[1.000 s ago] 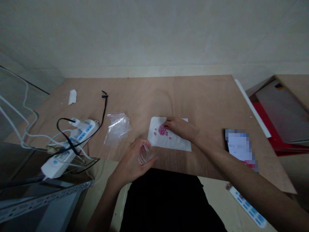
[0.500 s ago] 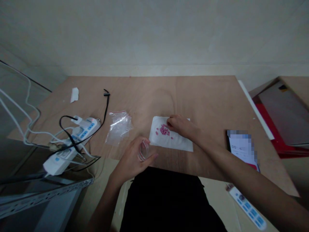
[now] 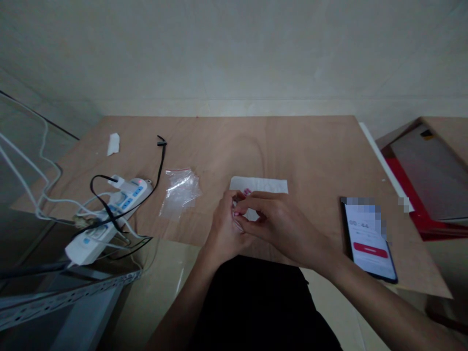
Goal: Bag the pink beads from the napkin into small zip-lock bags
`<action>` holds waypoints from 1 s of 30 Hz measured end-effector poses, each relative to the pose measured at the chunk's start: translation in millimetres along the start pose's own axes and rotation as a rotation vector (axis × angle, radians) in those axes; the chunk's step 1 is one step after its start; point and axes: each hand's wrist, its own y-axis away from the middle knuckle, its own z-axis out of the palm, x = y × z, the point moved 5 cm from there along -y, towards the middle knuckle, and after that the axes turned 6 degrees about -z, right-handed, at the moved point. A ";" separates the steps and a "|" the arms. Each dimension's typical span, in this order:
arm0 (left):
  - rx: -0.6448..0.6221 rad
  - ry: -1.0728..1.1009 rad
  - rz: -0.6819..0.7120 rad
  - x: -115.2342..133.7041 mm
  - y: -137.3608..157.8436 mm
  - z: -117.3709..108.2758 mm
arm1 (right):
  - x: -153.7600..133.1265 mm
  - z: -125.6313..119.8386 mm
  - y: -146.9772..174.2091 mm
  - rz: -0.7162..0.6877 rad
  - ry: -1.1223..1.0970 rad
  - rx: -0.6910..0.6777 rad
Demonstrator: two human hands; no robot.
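My left hand (image 3: 224,234) is curled around a small clear plastic bag (image 3: 237,224), mostly hidden by the fingers. At the bag's mouth, my right hand (image 3: 287,225) pinches a small pink bead (image 3: 237,213) between thumb and forefinger. Behind both hands lies a white paper sheet (image 3: 268,185) on the wooden table. Part of a pile of pink beads (image 3: 247,191) shows on it; the hands cover the rest.
Flat clear zip bags (image 3: 181,190) lie left of the hands. Further left, a white power strip (image 3: 109,219) sits among tangled cables, with a black strap (image 3: 161,163) beside it. A phone (image 3: 369,243) rests at the right, and a paper scrap (image 3: 113,144) far left.
My right hand has come from the bead pile toward me and left, to the bag's mouth. My left hand has moved right with the bag, in front of the paper.
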 end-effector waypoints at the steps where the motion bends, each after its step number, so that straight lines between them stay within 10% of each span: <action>1: 0.007 0.020 0.006 1.4 -0.1 1.3 | 1.4 -0.2 0.7 0.009 0.005 0.007; 18: 0.082 0.135 -0.004 1.4 5.3 1.4 | 7.2 -8.0 13.6 -0.120 0.145 -0.163; 25: 0.086 0.261 -0.146 2.3 8.5 -18.2 | 11.5 -27.3 19.2 -0.171 0.170 -0.032; 30: 0.169 0.355 -0.233 -0.3 4.2 -20.3 | 30.3 -27.4 29.0 0.046 -0.054 0.228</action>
